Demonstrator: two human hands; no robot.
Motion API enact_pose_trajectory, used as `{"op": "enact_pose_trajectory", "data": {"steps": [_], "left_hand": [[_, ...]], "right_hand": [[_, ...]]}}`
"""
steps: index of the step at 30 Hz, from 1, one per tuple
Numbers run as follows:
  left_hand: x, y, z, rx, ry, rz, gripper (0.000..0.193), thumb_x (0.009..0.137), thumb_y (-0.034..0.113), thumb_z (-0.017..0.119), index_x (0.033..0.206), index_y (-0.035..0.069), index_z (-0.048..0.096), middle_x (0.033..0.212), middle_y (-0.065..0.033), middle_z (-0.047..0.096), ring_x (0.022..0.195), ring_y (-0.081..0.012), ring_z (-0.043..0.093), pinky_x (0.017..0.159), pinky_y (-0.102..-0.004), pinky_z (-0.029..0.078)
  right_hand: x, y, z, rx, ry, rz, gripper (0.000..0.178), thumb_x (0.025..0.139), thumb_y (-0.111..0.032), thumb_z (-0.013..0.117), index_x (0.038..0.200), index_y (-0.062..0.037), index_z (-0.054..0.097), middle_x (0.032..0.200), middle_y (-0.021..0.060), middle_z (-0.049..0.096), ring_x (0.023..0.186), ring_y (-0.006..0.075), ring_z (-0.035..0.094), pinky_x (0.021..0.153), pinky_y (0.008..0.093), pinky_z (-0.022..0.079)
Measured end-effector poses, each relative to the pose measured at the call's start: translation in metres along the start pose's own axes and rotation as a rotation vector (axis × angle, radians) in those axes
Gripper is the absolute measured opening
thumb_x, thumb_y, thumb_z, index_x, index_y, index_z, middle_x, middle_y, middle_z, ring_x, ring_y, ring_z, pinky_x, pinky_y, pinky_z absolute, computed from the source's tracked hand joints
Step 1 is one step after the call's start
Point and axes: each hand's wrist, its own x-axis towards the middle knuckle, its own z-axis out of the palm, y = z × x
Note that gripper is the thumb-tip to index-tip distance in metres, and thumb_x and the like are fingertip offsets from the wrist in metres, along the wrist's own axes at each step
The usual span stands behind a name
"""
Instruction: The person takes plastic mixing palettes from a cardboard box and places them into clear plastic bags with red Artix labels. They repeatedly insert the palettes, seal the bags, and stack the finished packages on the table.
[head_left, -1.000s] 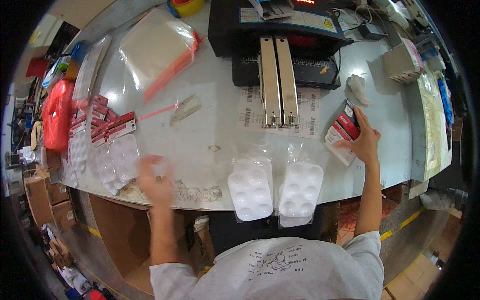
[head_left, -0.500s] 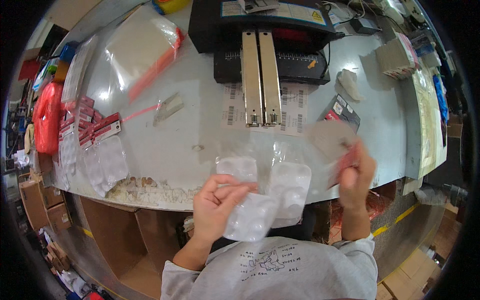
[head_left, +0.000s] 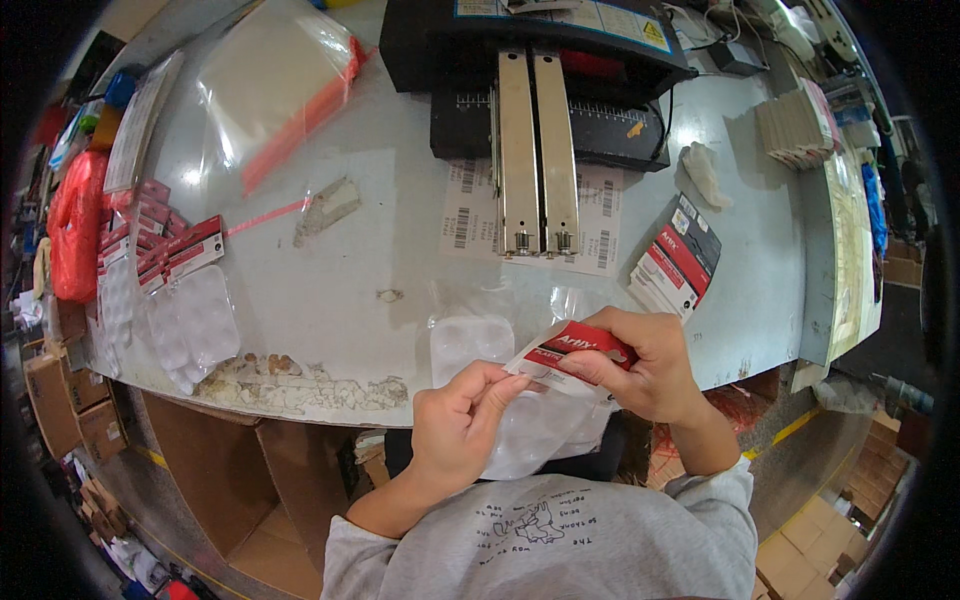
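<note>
My right hand (head_left: 650, 370) grips a red and white header card (head_left: 568, 345) between thumb and fingers. Closed in a pinch, my left hand (head_left: 455, 425) meets the card's left end and holds the top of a white plastic palette (head_left: 525, 435) in clear wrapping. The palette has round wells and hangs below both hands, in front of the table edge. Behind my left hand, another bagged white palette (head_left: 470, 343) lies at the table's edge. Further right, red, white and black header cards (head_left: 675, 262) lie on the table.
A black machine (head_left: 540, 45) with two metal bars (head_left: 516, 160) stands at the back, above a barcode label sheet (head_left: 597, 225). Clear bags (head_left: 270, 90) lie back left, carded palette packs (head_left: 195, 310) at left. Card stacks (head_left: 795, 125) stand back right; open cardboard boxes (head_left: 210, 470) sit below.
My right hand has brought the header card leftward from the right side to meet my left hand. The cards on the table at right are now uncovered.
</note>
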Motion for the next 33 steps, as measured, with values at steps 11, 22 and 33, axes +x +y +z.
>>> {"op": "enact_pose_trajectory", "data": {"steps": [11,22,33], "left_hand": [[0.001,-0.013,0.007,0.26,0.077,0.361,0.013,0.089,0.011,0.059,0.083,0.001,0.063,0.052,-0.0011,0.051,0.045,-0.0046,0.04,0.042,-0.023,0.032],[0.011,-0.033,0.01,0.008,0.372,0.256,0.023,0.095,0.015,0.048,0.086,-0.003,0.059,0.07,-0.0013,0.059,0.063,-0.0053,0.046,0.057,-0.0209,0.039],[0.003,-0.019,0.005,0.037,0.344,0.173,0.024,0.095,0.015,0.046,0.083,-0.002,0.057,0.065,-0.0022,0.054,0.062,-0.0056,0.043,0.057,-0.0222,0.038]], "right_hand": [[0.0,0.015,-0.013,-0.386,-0.091,-0.327,0.028,0.08,-0.028,0.069,0.092,-0.0042,0.062,0.06,0.0092,0.056,0.047,0.0224,0.054,0.045,0.0292,0.041],[-0.033,0.02,-0.008,0.614,-0.084,0.49,0.017,0.088,-0.012,0.06,0.089,0.0041,0.067,0.074,0.0069,0.064,0.054,0.0094,0.059,0.043,0.0211,0.041],[-0.034,0.013,-0.003,0.59,-0.083,0.441,0.012,0.085,-0.006,0.06,0.079,0.0029,0.066,0.07,0.0057,0.063,0.055,0.0085,0.06,0.045,0.0203,0.044]]}}
